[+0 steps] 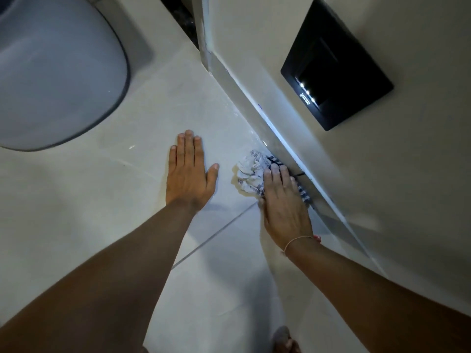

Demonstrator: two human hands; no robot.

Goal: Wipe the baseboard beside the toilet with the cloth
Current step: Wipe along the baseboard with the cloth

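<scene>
A crumpled white cloth with dark blue stripes (251,170) lies where the floor meets the baseboard (254,108), which runs diagonally from upper centre to lower right. My right hand (284,202) presses flat on the cloth, fingers against the base of the baseboard. My left hand (190,171) rests palm-down on the floor tile, fingers spread, a short way left of the cloth and holding nothing. The grey toilet (56,70) fills the upper left.
A black flush plate (336,64) is set in the beige wall above the baseboard. Pale floor tiles (114,200) with a grout line stretch between toilet and wall. A dark gap (178,16) shows at the top. My foot (284,340) is at the bottom edge.
</scene>
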